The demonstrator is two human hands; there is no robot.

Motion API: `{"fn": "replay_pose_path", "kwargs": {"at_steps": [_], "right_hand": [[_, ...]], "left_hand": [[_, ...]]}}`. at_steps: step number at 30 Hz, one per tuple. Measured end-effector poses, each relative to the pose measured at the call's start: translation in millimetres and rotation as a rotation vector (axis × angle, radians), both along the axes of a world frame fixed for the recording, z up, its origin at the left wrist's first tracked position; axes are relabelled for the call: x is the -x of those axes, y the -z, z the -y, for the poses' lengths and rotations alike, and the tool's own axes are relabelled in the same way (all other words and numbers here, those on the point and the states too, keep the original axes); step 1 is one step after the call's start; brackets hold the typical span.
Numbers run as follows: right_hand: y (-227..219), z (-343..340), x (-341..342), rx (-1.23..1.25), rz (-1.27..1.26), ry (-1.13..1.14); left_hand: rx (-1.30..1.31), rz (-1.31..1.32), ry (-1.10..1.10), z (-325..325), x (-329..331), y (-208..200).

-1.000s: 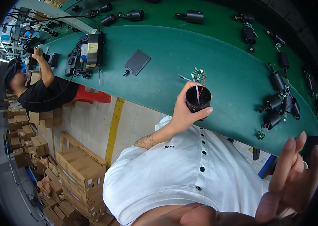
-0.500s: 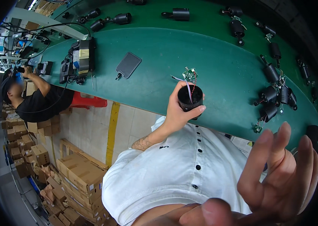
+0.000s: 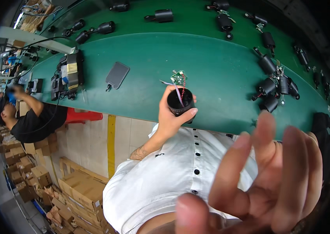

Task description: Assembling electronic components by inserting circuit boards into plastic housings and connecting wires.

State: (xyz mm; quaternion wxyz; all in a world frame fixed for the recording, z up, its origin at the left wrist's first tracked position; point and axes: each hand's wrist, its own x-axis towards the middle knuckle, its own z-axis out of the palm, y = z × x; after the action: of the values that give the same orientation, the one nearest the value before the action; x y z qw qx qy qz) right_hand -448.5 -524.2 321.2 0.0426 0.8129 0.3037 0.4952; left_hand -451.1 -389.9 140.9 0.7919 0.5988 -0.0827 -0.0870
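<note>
My left hand [image 3: 167, 121] is wrapped around a black cylindrical housing [image 3: 177, 110], its open end facing up, at the bench's near edge. Red and pale purple wires come out of that opening. The red ones lead up to a small green circuit board [image 3: 179, 77] just beyond the rim. Close to the camera at the lower right, my right hand [image 3: 274, 187] is raised with the fingers apart and slightly bent. Nothing shows between those fingers, and the hand is well away from the housing.
A green bench [image 3: 141, 50] carries a dark grey flat plate [image 3: 118, 75], a black device with yellow tape [image 3: 73, 70] and a cluster of black housings with boards [image 3: 281, 84]. More housings [image 3: 163, 15] lie along the far strip. A co-worker [image 3: 36, 121] is at the left, near stacked cartons [image 3: 81, 189].
The whole view has swung, so the bench and things on it appear further left. My right hand has also shifted left in the picture, fingers still apart. The left hand keeps its hold.
</note>
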Motion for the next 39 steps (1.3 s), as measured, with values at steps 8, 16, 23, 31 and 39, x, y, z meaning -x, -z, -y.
{"fn": "replay_pose_path", "kwargs": {"at_steps": [8, 16, 23, 31, 39], "right_hand": [[47.0, 59.3, -15.8, 0.311, 0.069, -0.022], [89.9, 78.1, -33.1, 0.289, -0.308, -0.101], [91.3, 80.4, -32.5, 0.217, -0.329, -0.124], [96.6, 82.2, -33.0, 0.071, -0.471, -0.171], [133.9, 74.4, -34.3, -1.285, -1.638, -0.883]], "left_hand": [[-0.076, 0.021, -0.052, 0.1, 4.6, -8.1], [-0.032, -0.007, -0.036, -1.2, 0.5, -4.2], [-0.011, -0.012, 0.001, 2.6, -1.8, -7.5], [0.089, 0.032, 0.129, 0.7, -1.2, -7.4], [0.235, 0.085, 0.526, -3.2, 5.9, -18.0]]}}
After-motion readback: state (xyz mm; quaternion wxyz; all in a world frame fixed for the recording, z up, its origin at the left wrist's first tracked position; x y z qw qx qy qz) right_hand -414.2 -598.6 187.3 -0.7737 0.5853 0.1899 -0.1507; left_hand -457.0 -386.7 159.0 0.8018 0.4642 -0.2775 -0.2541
